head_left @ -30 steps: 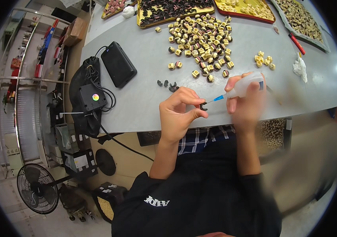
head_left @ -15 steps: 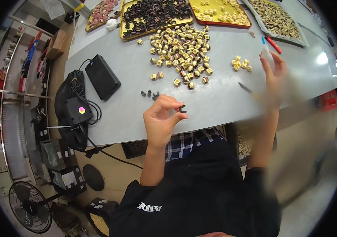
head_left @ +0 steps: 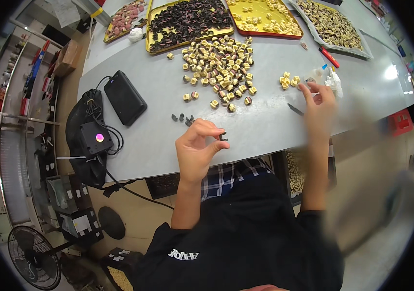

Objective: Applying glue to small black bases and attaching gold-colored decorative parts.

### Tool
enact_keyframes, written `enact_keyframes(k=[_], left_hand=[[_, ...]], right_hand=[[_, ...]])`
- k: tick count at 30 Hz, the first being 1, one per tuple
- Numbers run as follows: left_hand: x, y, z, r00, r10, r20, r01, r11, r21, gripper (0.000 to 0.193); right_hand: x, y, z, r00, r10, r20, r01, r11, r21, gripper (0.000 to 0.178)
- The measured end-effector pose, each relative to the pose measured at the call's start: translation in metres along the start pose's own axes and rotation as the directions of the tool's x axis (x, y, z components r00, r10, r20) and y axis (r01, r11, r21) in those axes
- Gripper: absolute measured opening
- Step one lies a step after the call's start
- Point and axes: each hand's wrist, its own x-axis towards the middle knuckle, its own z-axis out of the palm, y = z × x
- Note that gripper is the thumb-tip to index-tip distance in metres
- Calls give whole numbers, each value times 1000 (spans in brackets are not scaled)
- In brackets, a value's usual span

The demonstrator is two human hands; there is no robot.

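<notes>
My left hand pinches a small black C-shaped piece between thumb and forefinger, above the near part of the grey table. My right hand reaches over the table with bent fingers apart, and I see nothing held in it. Its fingertips come close to a small group of pale yellow pieces. Just beyond them lies a clear bottle with a blue tip, beside a crumpled white tissue. A dark blade-like tool lies left of the right hand. Several loose black pieces rest beyond my left hand.
Many yellow-and-dark small cubes are heaped mid-table. Behind them stand trays of black pieces, yellow pieces and mixed pieces. A red marker lies at the right. A black power bank and cabled box sit left.
My right hand has let go of the bottle, which now lies on the table, and has moved nearer and left toward the yellow pieces. The left hand keeps its black piece almost still.
</notes>
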Motion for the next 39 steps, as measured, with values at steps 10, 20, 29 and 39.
enact_keyframes(k=[10,20,29,39], left_hand=[[-1,1,-1,989,94,111,-96,995,10,24],[1,-1,3,991,87,98,-89,996,23,25],[0,0,2,992,90,90,-94,995,38,25],[2,1,2,997,45,65,-46,999,20,24]], right_hand=[[-12,-7,6,987,-155,-28,157,984,83,15],[-7,0,12,969,-230,90,227,973,47,19],[-16,-16,2,979,-171,111,119,922,370,19],[-95,-60,29,903,-403,145,176,659,731,20]])
